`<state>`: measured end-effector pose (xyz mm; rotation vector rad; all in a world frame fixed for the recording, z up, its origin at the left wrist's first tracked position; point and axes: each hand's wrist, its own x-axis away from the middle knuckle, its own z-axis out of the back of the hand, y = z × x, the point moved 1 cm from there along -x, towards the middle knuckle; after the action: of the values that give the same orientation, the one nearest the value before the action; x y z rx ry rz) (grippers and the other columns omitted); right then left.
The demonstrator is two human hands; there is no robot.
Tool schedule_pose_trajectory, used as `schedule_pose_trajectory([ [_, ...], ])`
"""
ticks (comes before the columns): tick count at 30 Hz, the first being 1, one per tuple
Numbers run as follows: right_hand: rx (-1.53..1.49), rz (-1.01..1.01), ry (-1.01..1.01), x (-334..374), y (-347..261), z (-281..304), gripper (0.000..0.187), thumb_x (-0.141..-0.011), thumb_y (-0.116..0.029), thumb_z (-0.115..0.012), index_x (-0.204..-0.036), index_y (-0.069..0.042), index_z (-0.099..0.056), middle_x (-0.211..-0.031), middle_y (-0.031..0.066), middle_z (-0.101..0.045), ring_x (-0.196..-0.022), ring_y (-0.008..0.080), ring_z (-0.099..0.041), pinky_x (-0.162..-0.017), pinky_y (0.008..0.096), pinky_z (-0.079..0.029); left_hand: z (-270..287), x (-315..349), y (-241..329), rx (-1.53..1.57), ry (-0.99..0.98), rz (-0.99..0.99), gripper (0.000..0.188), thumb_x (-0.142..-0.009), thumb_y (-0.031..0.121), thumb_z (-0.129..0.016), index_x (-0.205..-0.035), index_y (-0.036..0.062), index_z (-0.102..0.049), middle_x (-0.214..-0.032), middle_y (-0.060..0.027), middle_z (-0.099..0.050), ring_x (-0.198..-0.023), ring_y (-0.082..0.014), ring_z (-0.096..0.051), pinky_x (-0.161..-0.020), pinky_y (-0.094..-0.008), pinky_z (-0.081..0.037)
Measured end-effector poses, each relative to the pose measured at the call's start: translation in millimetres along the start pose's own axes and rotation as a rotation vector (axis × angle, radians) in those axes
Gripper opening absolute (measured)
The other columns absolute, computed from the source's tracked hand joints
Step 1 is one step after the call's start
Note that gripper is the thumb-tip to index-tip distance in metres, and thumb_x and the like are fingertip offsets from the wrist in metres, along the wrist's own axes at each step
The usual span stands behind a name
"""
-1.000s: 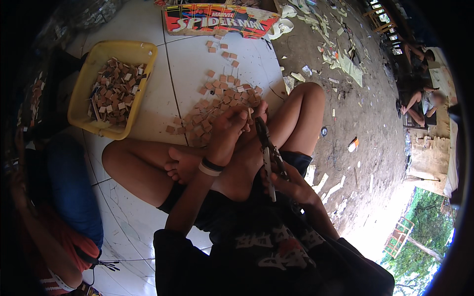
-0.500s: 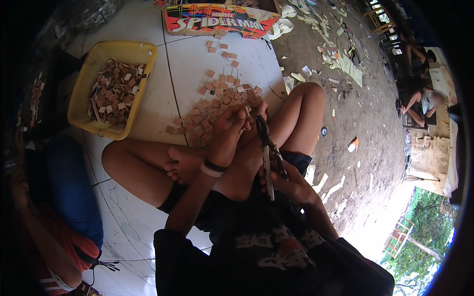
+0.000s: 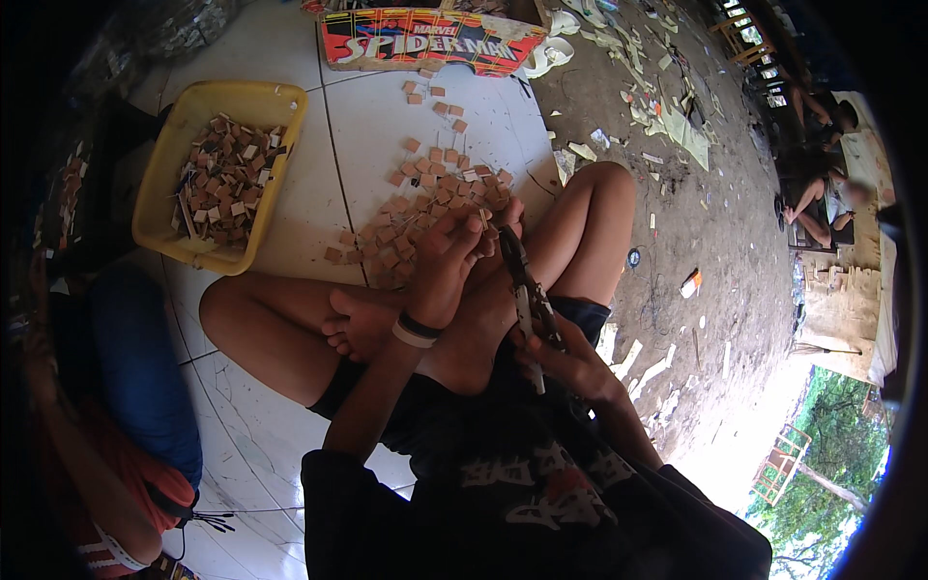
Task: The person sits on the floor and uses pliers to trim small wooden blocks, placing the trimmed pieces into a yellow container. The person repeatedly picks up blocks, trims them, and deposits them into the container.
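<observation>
My left hand (image 3: 447, 256) is raised over my crossed legs, its fingers pinching a small brown tile piece (image 3: 485, 218) on edge. My right hand (image 3: 572, 360) is wrapped round the handles of dark pliers (image 3: 522, 280), whose grips are speckled with pale spots. The jaws of the pliers point up and away from me and end right beside the tile piece at my left fingertips. Whether the jaws touch it, I cannot tell. Just beyond my hands, a loose heap of small square brown tiles (image 3: 396, 232) covers the white floor.
A yellow plastic tub (image 3: 145, 208) with many brown pieces stands at the far left. A red printed board (image 3: 430, 43) lies beyond the heap. Scraps litter the bare ground (image 3: 667, 261) to the right. Another person's blue-clad leg (image 3: 145, 367) is close at my left.
The handles of the pliers have come closer together in my right hand. My left hand and the tile piece have barely moved.
</observation>
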<state>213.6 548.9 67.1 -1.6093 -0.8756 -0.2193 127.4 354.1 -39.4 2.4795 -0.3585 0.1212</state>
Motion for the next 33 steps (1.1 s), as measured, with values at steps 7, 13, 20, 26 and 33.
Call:
schedule_pose_trajectory([
  [7, -0.068, -0.022, -0.06, 1, 4, -4, 0.035, -0.109, -0.026, -0.062, -0.132, -0.003, -0.051, -0.107, 0.0031, -0.058, -0.087, 0.0112, -0.059, -0.073, 0.0298, -0.052, -2, 2, 4, 0.124, -0.127, 0.091, 0.027, -0.108, 0.017, -0.065, -0.13, 0.0019, -0.06, -0.121, -0.0131, -0.074, -0.117, -0.023, -0.072, -0.102, -0.0402, -0.061],
  [13, -0.248, -0.032, -0.112, 2, 5, -8, 0.035, -0.109, -0.024, -0.06, -0.135, -0.002, -0.049, -0.111, 0.0047, -0.056, -0.093, 0.0117, -0.057, -0.077, 0.0319, -0.053, -2, 3, 4, 0.106, -0.106, 0.072, 0.025, -0.108, 0.015, -0.065, -0.128, 0.0019, -0.059, -0.119, -0.0138, -0.074, -0.114, -0.0236, -0.074, -0.099, -0.0388, -0.064],
  [20, -0.292, -0.046, -0.072, 2, 1, -10, 0.044, -0.11, -0.023, -0.059, -0.144, 0.0, -0.045, -0.116, 0.0065, -0.058, -0.099, 0.0142, -0.06, -0.083, 0.0335, -0.054, 7, 0, 2, 0.143, -0.109, 0.09, 0.018, -0.109, 0.022, -0.064, -0.12, 0.0077, -0.061, -0.12, -0.0102, -0.074, -0.117, -0.0205, -0.072, -0.094, -0.0373, -0.062],
  [26, 0.154, -0.142, -0.017, 4, -6, 16, 0.057, -0.111, -0.023, -0.059, -0.159, -0.002, -0.037, -0.132, 0.0142, -0.064, -0.122, 0.0219, -0.067, -0.095, 0.0365, -0.056, 42, -12, 14, -0.177, 0.106, 0.206, 0.02, -0.106, 0.026, -0.069, -0.12, 0.0116, -0.066, -0.12, -0.0042, -0.075, -0.098, -0.0144, -0.07, -0.084, -0.0335, -0.058],
  [33, 0.044, -0.231, 0.109, 13, 2, 33, 0.066, -0.109, -0.022, -0.062, -0.165, -0.006, -0.032, -0.137, 0.0165, -0.064, -0.124, 0.0262, -0.068, -0.102, 0.0409, -0.056, 52, -23, 16, -1.114, 0.071, 0.12, 0.041, -0.095, 0.027, -0.078, -0.127, 0.0018, -0.07, -0.096, -0.0104, -0.078, -0.083, -0.0148, -0.073, -0.075, -0.0323, -0.056],
])
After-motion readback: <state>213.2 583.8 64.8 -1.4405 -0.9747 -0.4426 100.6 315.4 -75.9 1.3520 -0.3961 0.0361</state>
